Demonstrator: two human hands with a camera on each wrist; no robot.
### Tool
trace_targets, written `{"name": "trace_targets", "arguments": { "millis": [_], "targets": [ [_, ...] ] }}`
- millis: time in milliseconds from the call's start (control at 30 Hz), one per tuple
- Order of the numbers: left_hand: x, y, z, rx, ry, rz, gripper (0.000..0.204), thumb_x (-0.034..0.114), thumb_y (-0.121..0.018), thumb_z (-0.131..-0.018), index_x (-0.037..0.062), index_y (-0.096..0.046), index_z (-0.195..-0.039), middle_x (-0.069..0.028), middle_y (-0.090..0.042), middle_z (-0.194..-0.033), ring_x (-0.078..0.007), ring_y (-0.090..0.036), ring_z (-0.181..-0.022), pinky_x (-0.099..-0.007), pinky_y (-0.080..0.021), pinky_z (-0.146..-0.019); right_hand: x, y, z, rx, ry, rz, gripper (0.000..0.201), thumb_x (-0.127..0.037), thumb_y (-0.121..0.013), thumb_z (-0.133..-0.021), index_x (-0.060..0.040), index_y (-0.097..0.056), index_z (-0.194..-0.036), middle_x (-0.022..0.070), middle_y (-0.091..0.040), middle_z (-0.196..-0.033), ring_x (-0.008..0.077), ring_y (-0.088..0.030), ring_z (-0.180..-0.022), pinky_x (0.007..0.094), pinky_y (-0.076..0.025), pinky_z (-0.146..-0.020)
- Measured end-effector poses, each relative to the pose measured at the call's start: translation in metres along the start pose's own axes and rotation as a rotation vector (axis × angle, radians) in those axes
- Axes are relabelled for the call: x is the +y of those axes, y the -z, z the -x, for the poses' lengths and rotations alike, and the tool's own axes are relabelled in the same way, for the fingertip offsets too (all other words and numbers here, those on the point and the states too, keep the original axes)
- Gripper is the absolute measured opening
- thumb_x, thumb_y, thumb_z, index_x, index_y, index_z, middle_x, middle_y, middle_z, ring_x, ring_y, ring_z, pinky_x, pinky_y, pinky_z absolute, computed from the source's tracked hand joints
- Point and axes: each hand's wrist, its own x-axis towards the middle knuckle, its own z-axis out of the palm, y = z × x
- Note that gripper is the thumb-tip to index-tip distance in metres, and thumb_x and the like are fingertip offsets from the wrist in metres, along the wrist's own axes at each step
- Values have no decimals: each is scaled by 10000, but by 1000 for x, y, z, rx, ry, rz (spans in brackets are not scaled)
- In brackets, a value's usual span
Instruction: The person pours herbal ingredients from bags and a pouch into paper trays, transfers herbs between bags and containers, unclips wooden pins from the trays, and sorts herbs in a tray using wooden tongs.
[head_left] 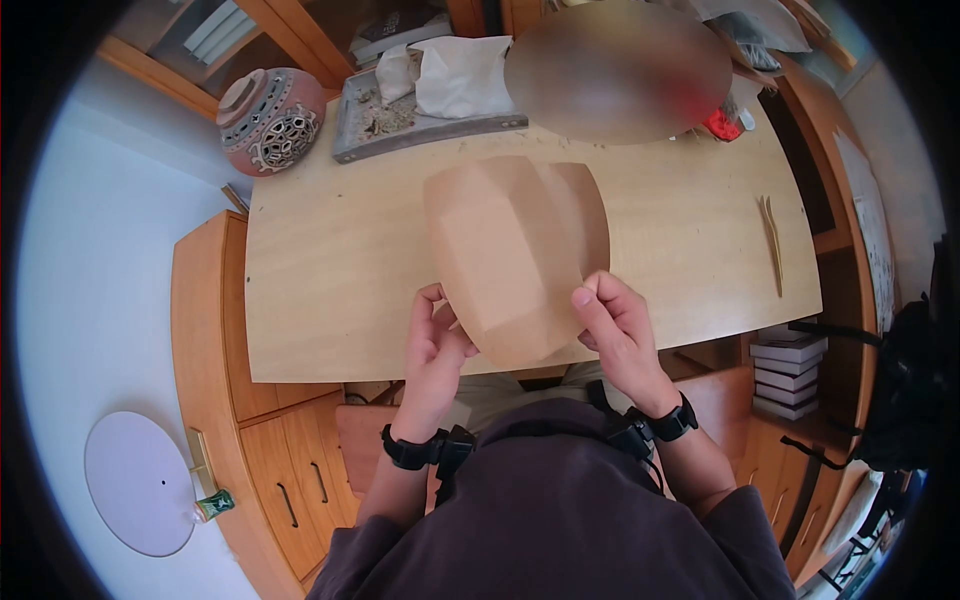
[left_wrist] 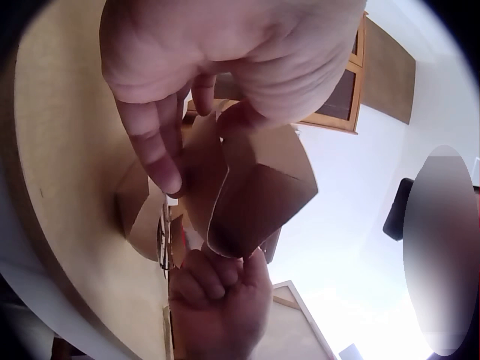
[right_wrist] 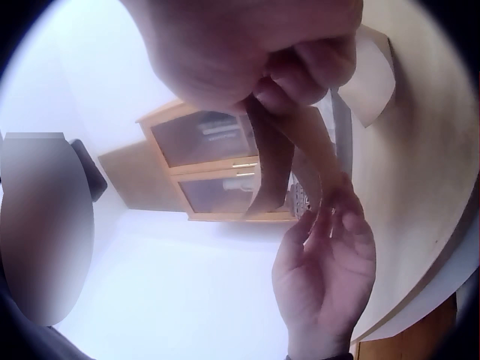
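Note:
A creased piece of brown kraft cardboard [head_left: 505,250] is held up over the near side of the table, its folded panels bent inward. My right hand [head_left: 622,330] pinches its near right corner between thumb and curled fingers. At the lower left edge my left hand [head_left: 437,335] holds it, thumb on one face and fingers spread behind, as the left wrist view shows. A hollow between the folded panels [left_wrist: 262,195] shows in that view. Behind it, a second brown cardboard piece [head_left: 585,205] sits on the table, partly hidden by the first.
Across the back of the wooden table [head_left: 330,270] stand a pierced clay pot [head_left: 272,122] and a grey tray [head_left: 430,135] with white paper and dry scraps. Tongs [head_left: 772,245] lie at the right. A blurred patch hides the back middle.

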Motion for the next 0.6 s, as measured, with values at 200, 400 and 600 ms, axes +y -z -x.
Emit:
{"name": "trace_targets", "arguments": {
  "millis": [200,400,600],
  "targets": [
    [-3,9,-10,71,-94,-363,383,-96,-489,-932,87,-423,-1262,-101,-608,-1240,-124,-619,-1032,-243,-495,-834,-11,4,4,-37,-28,-118,243,-194,-543,-1071,-98,-501,-851,-92,-396,-710,9,-319,-612,204,-275,-531],
    [9,34,-17,153,-77,-460,325,-75,-532,-935,74,-433,-1207,-65,-580,-1147,-68,-560,-892,-216,-445,-714,-21,61,-3,322,199,25,238,-194,-530,-1071,-122,-527,-844,-91,-432,-684,-4,-334,-562,195,-248,-484],
    [6,66,-31,223,-213,-657,308,-41,-543,-956,61,-427,-1222,-85,-577,-1136,-64,-561,-812,-198,-435,-666,-1,122,1,478,76,224,255,-218,-535,-1071,-115,-528,-838,-81,-435,-655,-17,-333,-535,178,-205,-443]
  ]
}}
